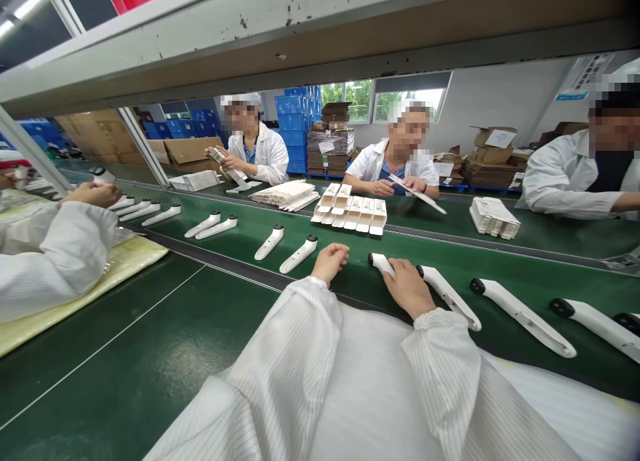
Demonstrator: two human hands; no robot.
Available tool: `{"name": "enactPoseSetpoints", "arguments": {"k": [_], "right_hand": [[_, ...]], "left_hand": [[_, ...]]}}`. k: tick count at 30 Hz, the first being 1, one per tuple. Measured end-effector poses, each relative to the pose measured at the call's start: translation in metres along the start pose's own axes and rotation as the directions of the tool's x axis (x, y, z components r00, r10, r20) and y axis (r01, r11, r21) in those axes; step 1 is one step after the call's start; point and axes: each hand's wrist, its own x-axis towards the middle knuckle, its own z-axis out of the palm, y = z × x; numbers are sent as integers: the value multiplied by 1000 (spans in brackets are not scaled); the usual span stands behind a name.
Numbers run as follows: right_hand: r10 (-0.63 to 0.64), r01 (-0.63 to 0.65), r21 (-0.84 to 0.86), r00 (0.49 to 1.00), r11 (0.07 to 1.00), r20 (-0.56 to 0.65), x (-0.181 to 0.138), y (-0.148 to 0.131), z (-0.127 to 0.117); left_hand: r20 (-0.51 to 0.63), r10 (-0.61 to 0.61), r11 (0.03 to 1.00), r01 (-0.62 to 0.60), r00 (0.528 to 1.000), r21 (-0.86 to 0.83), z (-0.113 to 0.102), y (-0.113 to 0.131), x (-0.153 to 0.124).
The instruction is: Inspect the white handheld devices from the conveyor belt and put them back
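Observation:
My right hand [407, 286] lies over a white handheld device [381, 262] on the green conveyor belt [350, 241], fingers closed around it so only its dark-tipped end shows. My left hand [329, 261] rests on the belt with fingers curled under, nothing visible in it, just right of another white device [299, 253]. Close to my right wrist lies a further device [449, 295]. Both of my arms wear white striped sleeves.
Several more white devices lie along the belt to the left [210, 224] and right [523, 316]. Open white boxes [353, 212] and flat carton stacks [494, 217] sit across the belt. Three people in white coats work opposite; another person's sleeve [55, 247] is at the left. A shelf [320, 41] hangs overhead.

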Motion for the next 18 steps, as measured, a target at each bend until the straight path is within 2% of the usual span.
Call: {"name": "enactPoseSetpoints", "arguments": {"k": [2,4,6,7,9,10,12,13,15,17,18], "right_hand": [[-81,88,43,988,995,-131,-2,-3,-3],[-186,214,119,960,969,-210,-4,-8,-5],[-263,310,212,938,927,-224,-7,-12,-7],[-288,339,257,933,905,-217,-8,-14,-7],[-309,363,336,929,869,-204,-9,-16,-6],[-305,362,376,931,853,-203,-10,-16,-6],[-265,329,470,944,819,-198,-9,-16,-4],[-230,296,524,955,799,-189,-8,-16,-4],[-150,212,630,977,747,-150,-6,-16,-4],[-85,137,709,991,692,-108,-4,-16,-4],[-60,109,739,994,665,-92,-3,-16,-4]], "left_hand": [[-125,166,944,-121,978,308,-15,-3,5],[-217,246,821,-85,945,564,-31,-5,8],[-256,168,759,41,952,650,-44,-8,11],[-260,106,765,88,960,638,-47,-8,12],[-236,7,850,119,972,513,-48,-8,14],[-209,-37,911,118,977,394,-46,-7,14],[-85,-138,989,142,987,41,-37,-2,11],[18,-180,971,181,983,-158,-31,1,8],[225,-208,836,293,952,-464,-18,9,1],[352,-198,716,380,915,-585,-8,16,-8],[384,-199,690,407,902,-598,-3,19,-12]]}}
